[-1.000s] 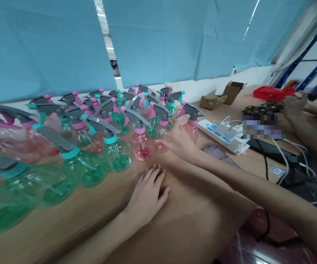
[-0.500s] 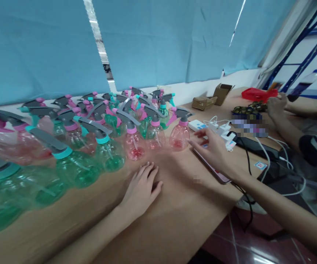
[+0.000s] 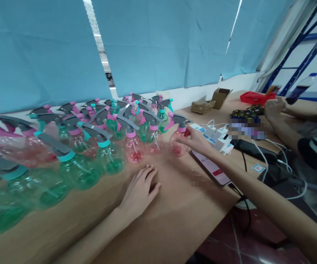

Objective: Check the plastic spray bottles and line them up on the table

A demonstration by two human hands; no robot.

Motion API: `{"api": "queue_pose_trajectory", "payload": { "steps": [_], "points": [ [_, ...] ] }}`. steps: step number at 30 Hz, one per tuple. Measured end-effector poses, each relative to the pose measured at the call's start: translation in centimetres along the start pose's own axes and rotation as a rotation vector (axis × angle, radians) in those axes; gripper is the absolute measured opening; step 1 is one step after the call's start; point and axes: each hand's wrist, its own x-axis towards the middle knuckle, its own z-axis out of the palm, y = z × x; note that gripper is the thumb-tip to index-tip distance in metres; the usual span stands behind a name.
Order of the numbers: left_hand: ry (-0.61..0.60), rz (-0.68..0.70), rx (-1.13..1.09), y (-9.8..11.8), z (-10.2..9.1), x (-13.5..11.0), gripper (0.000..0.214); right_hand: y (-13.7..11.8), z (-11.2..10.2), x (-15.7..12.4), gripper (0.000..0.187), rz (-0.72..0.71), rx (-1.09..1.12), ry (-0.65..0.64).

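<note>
Head cam: my right hand is nearer, fingers curled against the right side of the upright pink bottle, can't tell if gripping, while my left hand lies flat, fingers together, on the table.

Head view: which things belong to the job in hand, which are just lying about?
In hand: right hand at the rightmost pink spray bottle, grip unclear; left hand flat on table; rows of spray bottles.
Lying about: phone, power strip, cardboard box, red bag.
</note>
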Motion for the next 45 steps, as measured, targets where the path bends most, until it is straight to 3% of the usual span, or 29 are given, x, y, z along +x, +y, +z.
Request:
{"api": "queue_pose_trajectory", "payload": {
  "steps": [5, 10, 14, 18, 26, 32, 37, 41, 45],
  "points": [
    [0.034, -0.067, -0.085, -0.1, -0.3, -0.1, 0.051, -2.7, -0.5, -3.9, 0.046, -0.051, -0.070, -0.002],
    [0.089, -0.150, -0.273, 0.6, -0.4, -1.0, 0.076, -5.9, 0.8, -7.2, 0.054, -0.122, -0.081, 0.000],
    [0.133, -0.114, -0.377, 1.4, -1.0, -2.3, 0.094, -9.0, 1.9, -8.9, 0.056, -0.131, -0.049, -0.084],
    [0.194, -0.113, -0.485, 1.3, -1.6, -4.1, 0.093, -12.1, 2.8, -10.0, 0.063, -0.192, 0.018, -0.150],
    [0.177, -0.180, -0.535, -0.7, -3.9, -8.4, 0.089, -17.1, 4.0, -9.7, 0.044, -0.352, 0.040, -0.317],
    [0.178, -0.138, -0.502, -1.7, -5.6, -11.2, 0.089, -20.0, 6.4, -9.1, 0.038, -0.377, 0.487, -0.412],
    [0.202, -0.114, -0.454, -3.0, -6.3, -13.1, 0.081, -22.3, 8.0, -9.4, 0.029, -0.278, 0.783, -0.583],
    [0.211, -0.111, -0.446, -3.7, -7.2, -13.7, 0.076, -23.4, 8.9, -9.3, 0.037, -0.233, 0.926, -0.628],
    [0.213, -0.098, -0.438, -4.3, -7.8, -13.8, 0.074, -23.8, 9.8, -8.8, 0.027, -0.305, 0.938, -0.611]
  ]
}}
